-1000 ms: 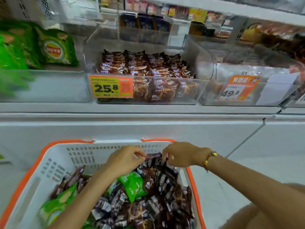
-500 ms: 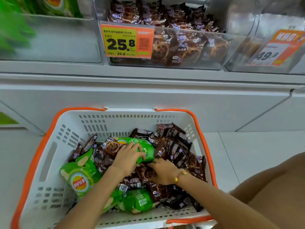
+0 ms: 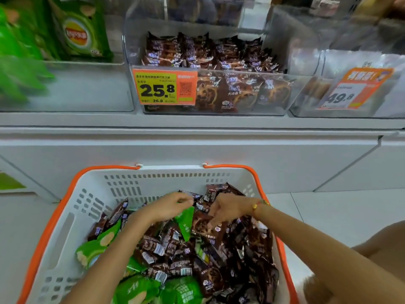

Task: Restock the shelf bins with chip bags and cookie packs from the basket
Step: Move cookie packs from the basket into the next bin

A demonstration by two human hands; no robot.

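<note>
Head view. White slotted plastic basket with orange rim [image 3: 54, 244] at 6 o'clock, heaped with brown foil cookie packs [image 3: 175, 249] and green chip bags [image 3: 140, 290]. Left hand [image 3: 168, 207] pinches a green chip bag's corner [image 3: 185, 220]. Right hand [image 3: 225, 210], fingers curled onto a brown pack [image 3: 203, 224]. Clear acrylic shelf bin [image 3: 274, 102] of cookie packs at 12 o'clock, behind a yellow-and-orange price tag [image 3: 164, 87].

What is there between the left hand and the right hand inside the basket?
In the head view, brown cookie packs and a green chip bag's corner lie between the left hand and right hand.
</note>
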